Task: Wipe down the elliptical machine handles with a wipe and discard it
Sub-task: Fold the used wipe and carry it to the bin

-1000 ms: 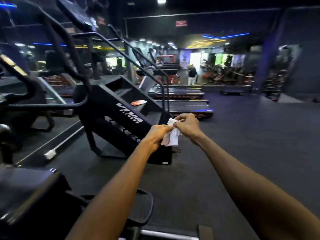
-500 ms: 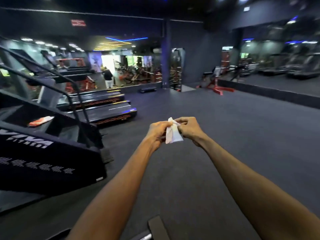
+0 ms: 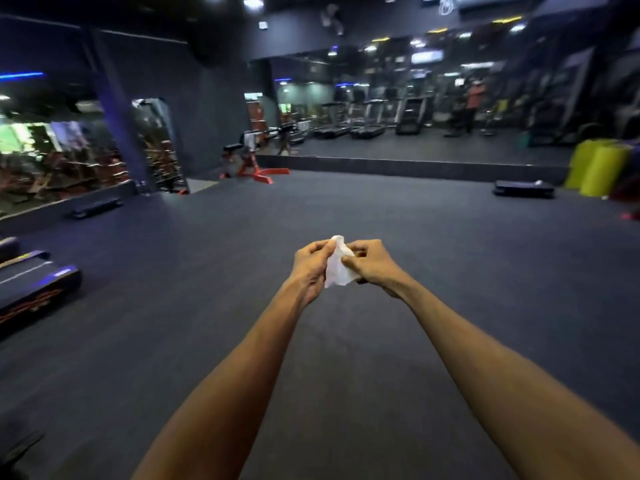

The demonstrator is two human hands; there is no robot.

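- Head view: both arms reach forward over a dark floor [image 3: 346, 209]; the wipe [image 3: 337, 266] is held in the air between the two hands, well above the floor and touching nothing else.
- Left hand [image 3: 311, 263]: fingers curled, pinching the left edge of the wipe near its top.
- Right hand [image 3: 369, 263]: fingers curled, thumb and fingertips pinching the right side of the wipe. Both grips are narrow and close together, with the white sheet bunched between them.
- Wipe condition: crumpled and folded, its lower edge hanging loose below the hands. Whether it is damp cannot be told.
- Handling, judged: the wipe is very light, soft and limp. It has no stiffness and will take any shape it is pressed into. It will not break, but thin material may tear if the two pinches pull apart hard.
- Slip risk, judged: low in a pinch; a moist sheet may cling to skin on release.
- Where to hold, judged: for wiping, gather it into the palm of one hand so that a broad pad faces the handle. For discarding, ball it up and hold it in one closed hand; a loose corner grip could let it flutter or drop.
- No elliptical and no bin can be identified in this view; only a treadmill [image 3: 33, 285] at left and a mirror [image 3: 433, 98] with reflected machines ahead.
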